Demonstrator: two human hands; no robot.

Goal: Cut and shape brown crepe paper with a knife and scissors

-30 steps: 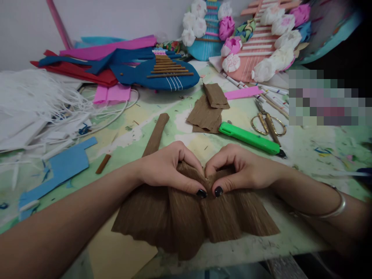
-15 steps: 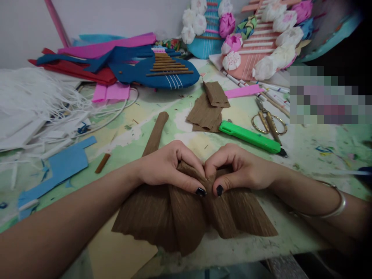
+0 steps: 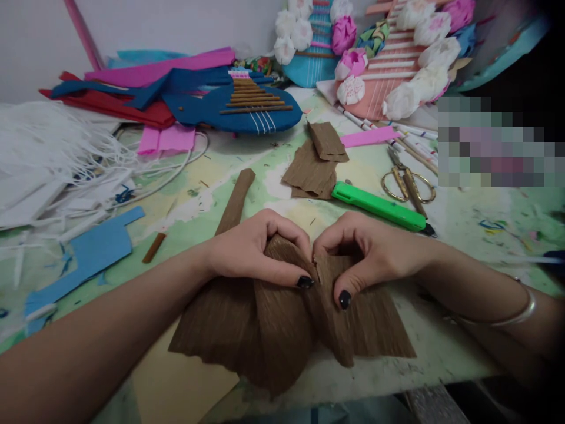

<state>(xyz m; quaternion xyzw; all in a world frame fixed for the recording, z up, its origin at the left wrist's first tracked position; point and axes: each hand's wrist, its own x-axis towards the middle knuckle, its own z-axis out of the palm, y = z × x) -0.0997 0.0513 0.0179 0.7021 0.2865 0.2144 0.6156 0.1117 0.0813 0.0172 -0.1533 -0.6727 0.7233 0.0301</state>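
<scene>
A sheet of brown crepe paper (image 3: 273, 324) lies pleated and fanned out on the table's near edge. My left hand (image 3: 256, 250) pinches its gathered top between thumb and fingers. My right hand (image 3: 375, 250) grips the same gathered top from the right, thumb pressed down on a fold. The fingertips of both hands almost meet above the pleats. A silver bangle (image 3: 512, 315) sits on my right wrist.
A green utility knife (image 3: 379, 207), gold scissors (image 3: 406, 185) and brown paper scraps (image 3: 315, 165) lie beyond my hands. A brown paper roll (image 3: 236, 200), blue cut-out (image 3: 88, 253), white strips (image 3: 57, 159), and paper-flower crafts (image 3: 384, 59) crowd the back. A yellow sheet (image 3: 176, 377) lies underneath.
My right thumb has slid down and to the right along the paper, pulling the right-hand pleats closer together. My left hand has stayed pinched in place.
</scene>
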